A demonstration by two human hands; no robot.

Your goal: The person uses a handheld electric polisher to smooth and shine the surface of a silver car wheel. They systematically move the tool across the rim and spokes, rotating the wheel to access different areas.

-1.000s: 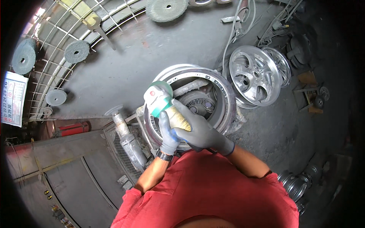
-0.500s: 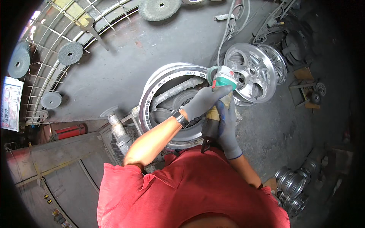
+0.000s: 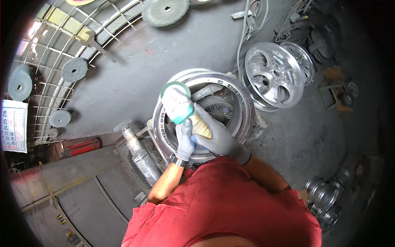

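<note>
I had a power tool [image 3: 180, 108] in both hands above a large wheel rim [image 3: 245, 111] at the middle of the frame. I judged the step in hand to be working the rim with the tool, or setting it up for a pass; I couldn't tell whether its green-edged disc [image 3: 164, 87] was touching the metal. As I saw it, the next move called for a firm hold with both hands and the disc angled evenly to the rim's face.

The tool's pale head lay just beyond my hands, toward the upper left of them, over the rim's left part. My right hand [image 3: 222, 140] was wrapped round the yellow-covered grip from the right, its fingers closed on it. My left hand [image 3: 185, 138] was against the near left side of the tool, just below the green collar; it seemed to be grasping there too, though some of its fingers were hidden.

A second tool [image 3: 146, 162] lay left of the rim, apart from my hands. A spoked wheel [image 3: 293, 68] leaned in the upper right.
</note>
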